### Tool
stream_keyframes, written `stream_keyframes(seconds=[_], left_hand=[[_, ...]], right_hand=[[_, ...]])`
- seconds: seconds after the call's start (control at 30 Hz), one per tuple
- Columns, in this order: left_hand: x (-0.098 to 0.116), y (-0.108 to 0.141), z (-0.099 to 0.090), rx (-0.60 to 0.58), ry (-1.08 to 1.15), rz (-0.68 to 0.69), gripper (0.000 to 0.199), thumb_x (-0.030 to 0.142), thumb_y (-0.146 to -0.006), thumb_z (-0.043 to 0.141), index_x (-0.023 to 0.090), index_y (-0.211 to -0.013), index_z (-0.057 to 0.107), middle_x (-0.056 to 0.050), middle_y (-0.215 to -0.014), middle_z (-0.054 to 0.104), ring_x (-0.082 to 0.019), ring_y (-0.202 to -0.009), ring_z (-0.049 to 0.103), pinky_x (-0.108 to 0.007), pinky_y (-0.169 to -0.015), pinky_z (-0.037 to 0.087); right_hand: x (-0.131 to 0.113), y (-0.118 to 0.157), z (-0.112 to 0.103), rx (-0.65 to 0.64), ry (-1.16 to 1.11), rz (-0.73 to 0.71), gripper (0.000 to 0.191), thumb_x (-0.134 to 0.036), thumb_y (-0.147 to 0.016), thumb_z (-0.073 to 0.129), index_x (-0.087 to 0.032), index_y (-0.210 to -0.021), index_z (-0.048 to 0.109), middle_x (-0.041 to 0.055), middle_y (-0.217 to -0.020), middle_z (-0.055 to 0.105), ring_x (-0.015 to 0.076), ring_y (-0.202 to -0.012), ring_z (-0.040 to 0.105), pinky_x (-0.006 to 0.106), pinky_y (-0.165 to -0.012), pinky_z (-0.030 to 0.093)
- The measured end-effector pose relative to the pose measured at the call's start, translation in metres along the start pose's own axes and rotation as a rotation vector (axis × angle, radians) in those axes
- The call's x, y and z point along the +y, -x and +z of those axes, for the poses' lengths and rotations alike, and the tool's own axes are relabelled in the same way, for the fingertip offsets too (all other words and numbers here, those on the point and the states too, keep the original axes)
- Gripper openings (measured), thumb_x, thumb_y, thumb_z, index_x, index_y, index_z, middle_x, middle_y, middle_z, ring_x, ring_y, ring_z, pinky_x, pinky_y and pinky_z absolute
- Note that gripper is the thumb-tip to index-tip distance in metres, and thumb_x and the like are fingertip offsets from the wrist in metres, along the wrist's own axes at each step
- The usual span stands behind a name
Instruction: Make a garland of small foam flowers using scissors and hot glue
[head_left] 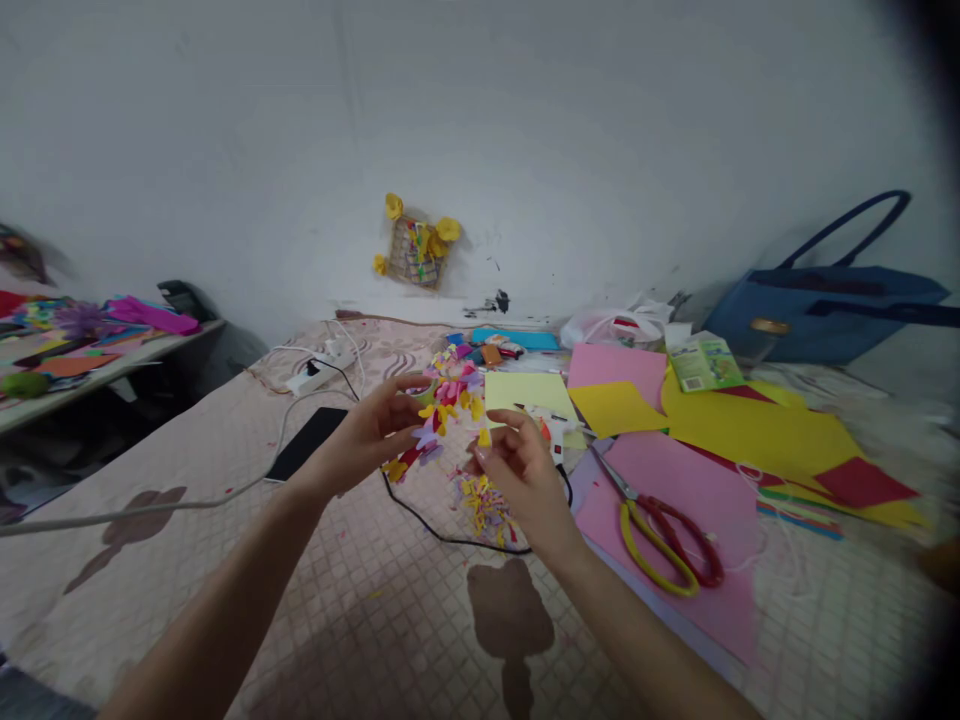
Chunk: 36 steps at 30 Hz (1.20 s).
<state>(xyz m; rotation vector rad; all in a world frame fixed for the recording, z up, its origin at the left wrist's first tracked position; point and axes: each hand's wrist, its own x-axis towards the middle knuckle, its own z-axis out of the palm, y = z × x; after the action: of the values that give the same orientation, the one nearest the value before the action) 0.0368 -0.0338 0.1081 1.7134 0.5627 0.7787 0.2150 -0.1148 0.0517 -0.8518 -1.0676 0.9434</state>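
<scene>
A colourful paper garland of small yellow, purple, pink and red pieces hangs in a curve over the middle of the table. My left hand has its fingers closed on the garland's left side. At the right, my right hand pinches a small yellow paper piece between thumb and fingers. Beneath the hands lies a pile of tiny coloured paper scraps. A white glue gun lies just behind my right hand, partly covered by it.
Large scissors with yellow and red handles rest on pink paper at the right. Yellow sheets and a blue bag are beyond. A black phone, power strip and cables lie left. A side table holds craft materials.
</scene>
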Motion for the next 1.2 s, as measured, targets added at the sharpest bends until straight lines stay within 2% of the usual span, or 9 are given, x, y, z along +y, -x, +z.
stream_keyframes(seconds=[0.17, 0.27, 0.33, 0.4, 0.5, 0.67, 0.8, 0.97, 1.2], left_hand=[[-0.010, 0.000, -0.007, 0.073, -0.090, -0.009, 0.052, 0.016, -0.078, 0.063, 0.019, -0.126, 0.042, -0.004, -0.091, 0.060, -0.012, -0.079, 0.059, -0.021, -0.067, 0.049], [-0.010, 0.001, -0.009, 0.031, -0.018, 0.004, 0.050, 0.015, -0.078, 0.063, 0.018, -0.124, 0.044, -0.005, -0.090, 0.061, -0.011, -0.076, 0.059, -0.019, -0.063, 0.048], [-0.007, 0.003, -0.009, -0.028, 0.040, 0.003, 0.050, 0.017, -0.077, 0.063, 0.018, -0.124, 0.044, -0.006, -0.091, 0.061, -0.011, -0.074, 0.058, -0.019, -0.060, 0.047], [-0.003, 0.004, -0.010, -0.065, 0.063, -0.006, 0.051, 0.019, -0.077, 0.063, 0.018, -0.124, 0.044, -0.006, -0.092, 0.062, -0.012, -0.074, 0.059, -0.018, -0.058, 0.046], [0.001, 0.005, -0.011, -0.001, -0.035, -0.036, 0.050, 0.021, -0.075, 0.064, 0.019, -0.122, 0.045, -0.004, -0.088, 0.061, -0.012, -0.072, 0.058, -0.020, -0.058, 0.046], [-0.005, -0.001, -0.017, 0.268, -0.373, -0.032, 0.047, 0.024, -0.073, 0.062, 0.019, -0.117, 0.045, -0.001, -0.083, 0.059, -0.013, -0.071, 0.059, -0.026, -0.064, 0.049], [-0.013, -0.006, -0.028, 0.302, -0.429, -0.015, 0.046, 0.026, -0.071, 0.061, 0.019, -0.114, 0.046, -0.001, -0.082, 0.060, -0.014, -0.072, 0.061, -0.028, -0.064, 0.050], [-0.017, -0.010, -0.044, 0.351, -0.424, -0.020, 0.050, 0.029, -0.068, 0.063, 0.018, -0.114, 0.046, -0.001, -0.081, 0.060, -0.015, -0.071, 0.061, -0.028, -0.064, 0.050], [-0.019, -0.015, -0.058, 0.421, -0.434, -0.012, 0.050, 0.025, -0.066, 0.063, 0.018, -0.112, 0.046, 0.001, -0.077, 0.058, -0.014, -0.069, 0.059, -0.027, -0.062, 0.048]], right_hand=[[-0.020, 0.008, -0.002, -0.037, -0.357, 0.237, 0.026, -0.025, -0.082, 0.058, -0.022, -0.106, 0.050, -0.0003, -0.074, 0.068, 0.0102, -0.055, 0.063, 0.023, -0.056, 0.051], [-0.019, 0.007, -0.008, -0.067, -0.545, 0.490, 0.013, -0.028, -0.085, 0.051, -0.019, -0.095, 0.053, 0.0030, -0.068, 0.070, 0.0093, -0.043, 0.059, 0.017, -0.040, 0.045], [-0.011, 0.007, -0.014, -0.101, -0.566, 0.634, 0.021, -0.037, -0.090, 0.043, -0.018, -0.090, 0.053, 0.0055, -0.066, 0.071, 0.0094, -0.037, 0.056, 0.016, -0.032, 0.039], [0.000, 0.009, -0.021, -0.129, -0.514, 0.679, 0.032, -0.045, -0.091, 0.038, -0.018, -0.098, 0.053, 0.0068, -0.068, 0.071, 0.0110, -0.039, 0.058, 0.016, -0.032, 0.039], [0.015, 0.015, -0.029, -0.098, -0.390, 0.610, 0.037, -0.050, -0.087, 0.045, -0.018, -0.104, 0.053, 0.0043, -0.069, 0.070, 0.0116, -0.044, 0.060, 0.018, -0.035, 0.042], [0.023, 0.026, -0.038, 0.009, -0.133, 0.439, 0.035, -0.052, -0.080, 0.058, -0.019, -0.093, 0.058, 0.0001, -0.070, 0.066, 0.0095, -0.048, 0.057, 0.018, -0.040, 0.042], [0.029, 0.034, -0.048, 0.010, -0.059, 0.401, 0.035, -0.054, -0.080, 0.056, -0.019, -0.088, 0.060, 0.0008, -0.072, 0.064, 0.0100, -0.050, 0.056, 0.021, -0.044, 0.043], [0.037, 0.047, -0.066, 0.087, -0.012, 0.348, 0.032, -0.050, -0.082, 0.056, -0.019, -0.084, 0.060, 0.0016, -0.078, 0.063, 0.0098, -0.053, 0.056, 0.022, -0.046, 0.044], [0.032, 0.056, -0.093, 0.376, -0.046, 0.249, 0.024, -0.040, -0.072, 0.071, -0.019, -0.077, 0.061, 0.0001, -0.077, 0.062, 0.0101, -0.055, 0.054, 0.023, -0.048, 0.043]])
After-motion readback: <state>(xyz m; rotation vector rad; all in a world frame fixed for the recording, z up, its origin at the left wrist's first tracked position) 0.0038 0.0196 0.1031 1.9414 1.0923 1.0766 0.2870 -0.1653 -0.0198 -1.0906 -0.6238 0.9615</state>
